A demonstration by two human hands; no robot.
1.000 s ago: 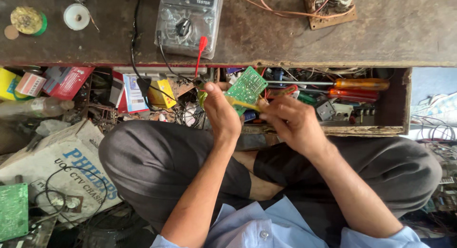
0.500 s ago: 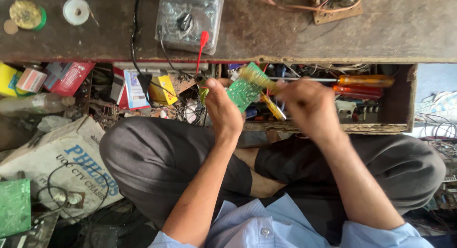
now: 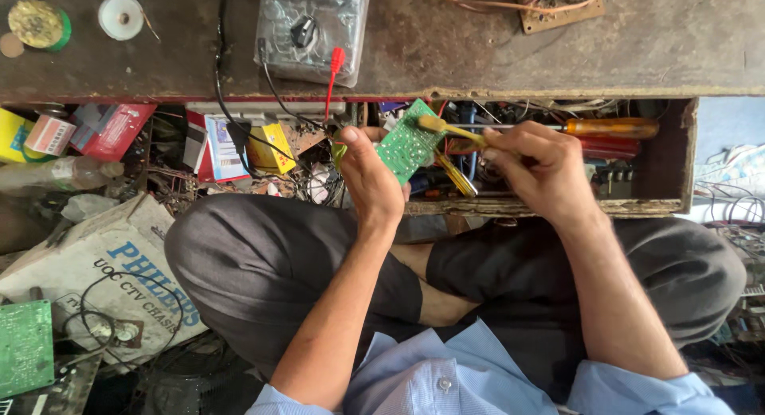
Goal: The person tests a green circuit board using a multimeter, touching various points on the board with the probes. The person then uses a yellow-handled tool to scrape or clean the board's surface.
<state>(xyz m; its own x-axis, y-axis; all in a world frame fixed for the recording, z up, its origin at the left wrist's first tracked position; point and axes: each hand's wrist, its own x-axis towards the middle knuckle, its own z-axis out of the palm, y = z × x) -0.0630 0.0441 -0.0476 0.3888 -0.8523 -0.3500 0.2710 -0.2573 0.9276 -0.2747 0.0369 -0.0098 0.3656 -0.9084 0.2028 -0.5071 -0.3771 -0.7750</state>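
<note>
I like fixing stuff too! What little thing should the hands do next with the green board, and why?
Probably sweep the yellow brush gently across the green circuit board. The right hand holds its tip at the board's top edge, while the left hand holds the board tilted up.

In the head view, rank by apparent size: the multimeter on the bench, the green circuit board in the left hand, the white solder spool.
1. Multimeter, partly cut off by the frame's top edge.
2. Green circuit board, tilted and partly hidden by the left hand.
3. White solder spool.
</note>
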